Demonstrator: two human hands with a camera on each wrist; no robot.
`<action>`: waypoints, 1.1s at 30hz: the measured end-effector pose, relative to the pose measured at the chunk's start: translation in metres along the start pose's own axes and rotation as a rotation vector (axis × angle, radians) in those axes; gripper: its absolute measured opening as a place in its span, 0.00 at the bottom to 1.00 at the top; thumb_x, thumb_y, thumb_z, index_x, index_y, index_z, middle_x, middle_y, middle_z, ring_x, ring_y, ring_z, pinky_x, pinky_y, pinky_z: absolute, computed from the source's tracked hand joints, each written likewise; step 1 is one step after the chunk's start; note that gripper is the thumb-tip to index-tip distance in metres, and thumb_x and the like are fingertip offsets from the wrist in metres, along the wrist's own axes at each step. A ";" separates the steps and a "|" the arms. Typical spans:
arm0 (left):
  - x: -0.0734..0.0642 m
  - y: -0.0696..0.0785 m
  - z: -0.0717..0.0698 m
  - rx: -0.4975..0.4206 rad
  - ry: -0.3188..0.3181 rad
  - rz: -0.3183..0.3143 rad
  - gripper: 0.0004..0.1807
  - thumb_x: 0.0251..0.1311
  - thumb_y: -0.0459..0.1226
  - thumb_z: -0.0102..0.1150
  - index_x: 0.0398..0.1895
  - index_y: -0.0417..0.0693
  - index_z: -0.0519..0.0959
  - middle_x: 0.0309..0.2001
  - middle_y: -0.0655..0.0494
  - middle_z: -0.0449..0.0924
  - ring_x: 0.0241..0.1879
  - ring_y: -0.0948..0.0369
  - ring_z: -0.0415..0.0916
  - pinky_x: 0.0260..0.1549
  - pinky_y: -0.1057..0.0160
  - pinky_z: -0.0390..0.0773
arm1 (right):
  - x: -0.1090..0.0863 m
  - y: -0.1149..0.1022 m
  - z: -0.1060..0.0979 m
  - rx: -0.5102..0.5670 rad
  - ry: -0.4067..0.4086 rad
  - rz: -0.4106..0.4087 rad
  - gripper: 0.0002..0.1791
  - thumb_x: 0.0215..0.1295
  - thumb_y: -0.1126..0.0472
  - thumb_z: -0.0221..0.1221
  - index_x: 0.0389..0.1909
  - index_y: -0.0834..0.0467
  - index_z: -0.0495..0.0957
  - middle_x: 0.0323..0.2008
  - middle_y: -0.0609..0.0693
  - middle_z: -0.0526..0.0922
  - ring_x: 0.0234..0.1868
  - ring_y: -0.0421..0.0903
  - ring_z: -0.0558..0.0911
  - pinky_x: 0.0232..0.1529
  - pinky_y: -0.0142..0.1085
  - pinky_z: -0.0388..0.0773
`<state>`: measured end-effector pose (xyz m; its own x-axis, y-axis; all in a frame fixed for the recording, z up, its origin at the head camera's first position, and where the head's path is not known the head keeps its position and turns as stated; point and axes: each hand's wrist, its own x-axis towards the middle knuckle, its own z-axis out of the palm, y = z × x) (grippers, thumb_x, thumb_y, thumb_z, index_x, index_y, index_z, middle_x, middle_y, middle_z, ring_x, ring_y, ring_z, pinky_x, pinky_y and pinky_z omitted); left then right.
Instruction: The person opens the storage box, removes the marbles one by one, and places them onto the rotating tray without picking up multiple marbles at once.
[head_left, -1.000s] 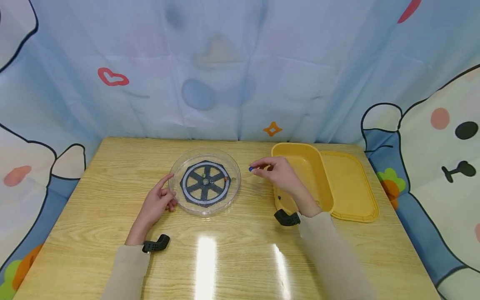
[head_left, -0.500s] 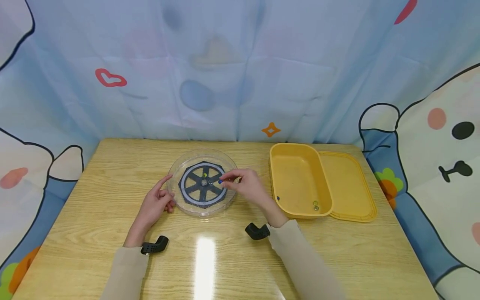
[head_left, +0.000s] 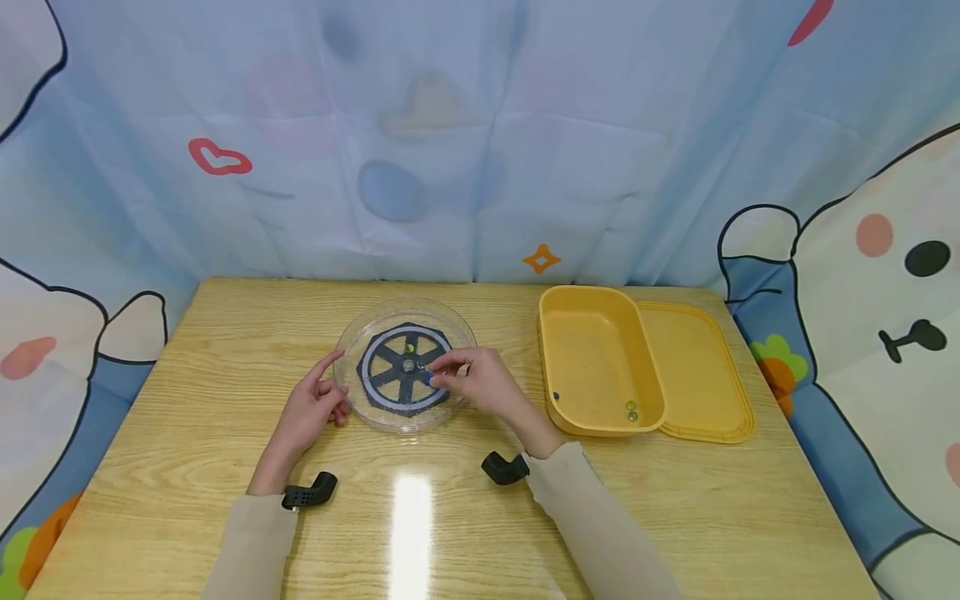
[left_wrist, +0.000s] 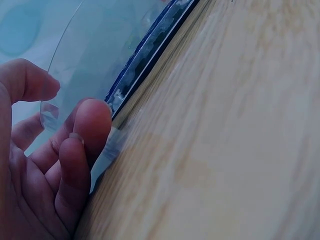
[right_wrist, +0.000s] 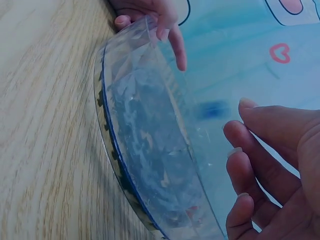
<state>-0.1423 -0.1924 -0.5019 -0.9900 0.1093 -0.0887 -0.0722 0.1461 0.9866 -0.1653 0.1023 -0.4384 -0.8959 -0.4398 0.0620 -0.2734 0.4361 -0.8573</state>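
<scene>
A clear round plastic dish (head_left: 459, 329) with a dark, spoked wheel shape inside stands on the table. My left hand (head_left: 311, 404) rests against its left side, fingertips touching the rim and wall. Over the dish's right part is my right hand (head_left: 480, 379), its thumb and fingertips parted. A blue marble (head_left: 428, 377) is just below those fingertips; in the right wrist view it appears as a blue blur (right_wrist: 212, 110), apart from the fingers. Inside the dish lie a yellow-green marble (head_left: 409, 348) and a clear one. The right hand may hide other marbles.
Right of the dish stands a yellow plastic box (head_left: 651, 367) holding a blue marble (head_left: 556, 397), a yellowish marble (head_left: 631, 406) and a clear marble (head_left: 632, 416). Its yellow lid (head_left: 701, 375) lies alongside. A printed curtain (head_left: 450, 142) hangs behind the table.
My right hand has carried the blue marble leftward from beside the yellow box to over the dish, and its fingers have let go. The left hand has stayed at the dish's edge.
</scene>
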 end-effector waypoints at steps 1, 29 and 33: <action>0.000 0.000 0.000 0.002 0.000 0.002 0.34 0.69 0.28 0.51 0.76 0.52 0.59 0.25 0.45 0.77 0.19 0.60 0.75 0.23 0.63 0.80 | 0.000 0.000 0.000 0.001 -0.003 0.003 0.10 0.64 0.63 0.67 0.44 0.62 0.86 0.35 0.46 0.84 0.36 0.52 0.80 0.28 0.35 0.75; 0.000 -0.001 0.000 0.017 -0.003 -0.007 0.33 0.69 0.29 0.51 0.77 0.53 0.59 0.25 0.46 0.78 0.19 0.59 0.76 0.23 0.63 0.80 | -0.018 0.004 -0.078 -0.101 0.187 0.095 0.08 0.66 0.60 0.66 0.44 0.56 0.88 0.40 0.48 0.87 0.27 0.53 0.75 0.26 0.35 0.71; 0.000 -0.001 -0.001 0.028 0.001 -0.005 0.33 0.70 0.30 0.51 0.76 0.53 0.60 0.26 0.45 0.78 0.20 0.59 0.75 0.24 0.63 0.81 | -0.025 0.012 -0.100 -0.095 0.223 0.090 0.08 0.66 0.60 0.65 0.44 0.56 0.87 0.41 0.49 0.87 0.31 0.57 0.79 0.26 0.33 0.71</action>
<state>-0.1428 -0.1933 -0.5031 -0.9897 0.1079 -0.0936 -0.0739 0.1740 0.9820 -0.1812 0.1973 -0.3985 -0.9704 -0.2161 0.1077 -0.2110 0.5421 -0.8134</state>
